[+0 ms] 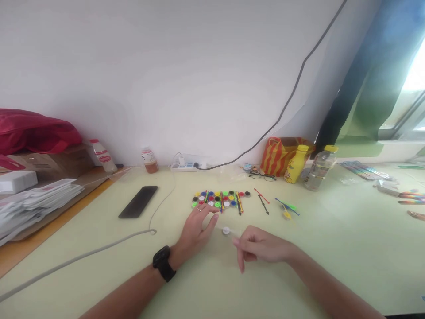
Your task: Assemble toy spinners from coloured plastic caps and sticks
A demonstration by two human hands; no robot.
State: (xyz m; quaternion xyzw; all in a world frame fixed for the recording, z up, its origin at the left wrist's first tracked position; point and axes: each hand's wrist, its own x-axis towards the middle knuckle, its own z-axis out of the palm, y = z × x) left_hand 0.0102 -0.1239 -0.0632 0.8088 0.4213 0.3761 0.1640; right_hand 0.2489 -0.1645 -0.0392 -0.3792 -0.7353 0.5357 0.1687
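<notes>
My left hand [198, 225], with a ring and a black watch on the wrist, reaches over the near edge of a group of coloured round discs [231, 204]. Its thumb and index finger are apart, with nothing visible between them. Thin coloured arrow-shaped sticks [238, 203] lie across the discs in bunches. Between my hands a white disc [226, 230] rests on the table, with what looks like clear plastic around it. My right hand [260, 246] is closed in a pinch beside it, apparently at the edge of that plastic.
Right of the group lie loose red and black arrows [263, 204] and a yellow disc [286, 215] with arrows. A phone [138, 202] and a grey cable [99, 251] are at left. Glasses [263, 176], a yellow bottle [296, 165] and a clear bottle [319, 169] stand behind.
</notes>
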